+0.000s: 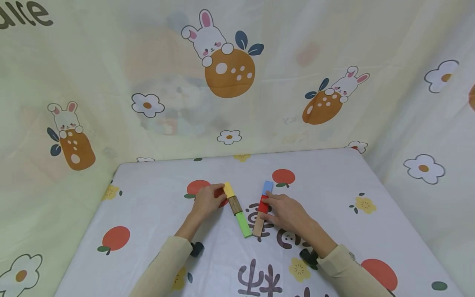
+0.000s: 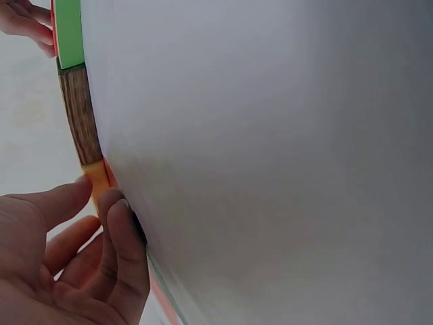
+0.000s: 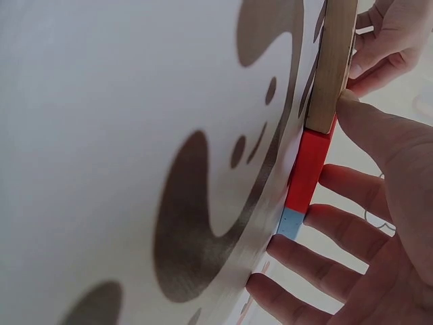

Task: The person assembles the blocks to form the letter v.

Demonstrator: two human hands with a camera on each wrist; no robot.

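Note:
Two rows of small blocks lie on the table in a narrow V, their near ends close together. The left row has a yellow block (image 1: 229,189), a dark wood-grain block (image 1: 235,205) and a green block (image 1: 243,224). In the right row are a blue block (image 1: 267,187), a red block (image 1: 263,203) and a plain wooden block (image 1: 258,225). My left hand (image 1: 207,202) holds the yellow block at its outer side with thumb and bent fingers. Spread along the right row's outer side, my right hand (image 1: 289,210) touches the red and wooden blocks with its fingertips and thumb.
A white cloth (image 1: 148,198) printed with fruit, flowers and dark lettering covers the table. Patterned curtains (image 1: 282,111) hang behind it and at both sides. Dark wrist straps (image 1: 309,258) show near the sleeves.

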